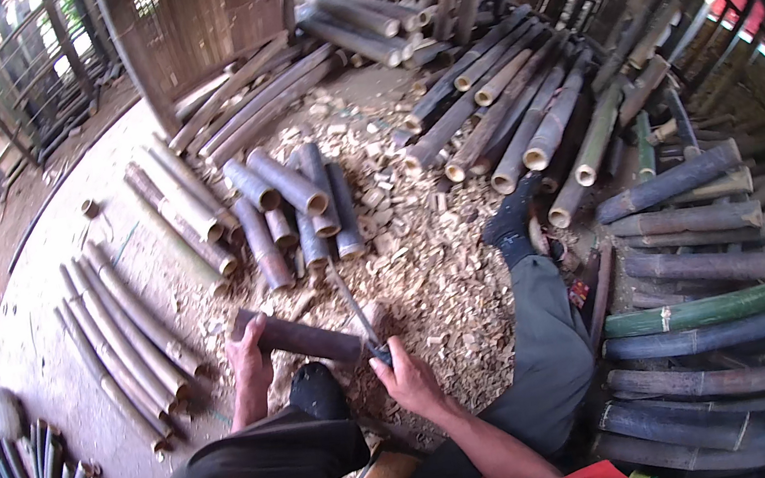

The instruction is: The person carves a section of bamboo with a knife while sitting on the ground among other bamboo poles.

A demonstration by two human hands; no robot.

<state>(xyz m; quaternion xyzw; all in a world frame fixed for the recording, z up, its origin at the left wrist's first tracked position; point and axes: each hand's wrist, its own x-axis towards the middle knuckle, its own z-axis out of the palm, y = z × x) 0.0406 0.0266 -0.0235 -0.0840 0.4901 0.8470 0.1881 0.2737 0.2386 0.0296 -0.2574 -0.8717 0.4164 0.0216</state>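
A short, dark brown bamboo tube [310, 335] lies aslant in front of me, above my bent left leg. My left hand [250, 360] is closed round its upper left end. My right hand [409, 379] grips the dark handle of a long-bladed knife [354, 304] beside the tube's right end. The narrow blade points up and away from me, toward a cluster of cut bamboo tubes [298, 187]. Whether the blade touches the tube I cannot tell.
Wood chips [436, 271] cover the ground between my legs and beyond. Bamboo poles [122, 334] lie at the left, and a large pile [520, 102] is at the far right. More poles, one green [714, 305], are stacked beside my outstretched right leg. A woven panel [202, 30] stands behind.
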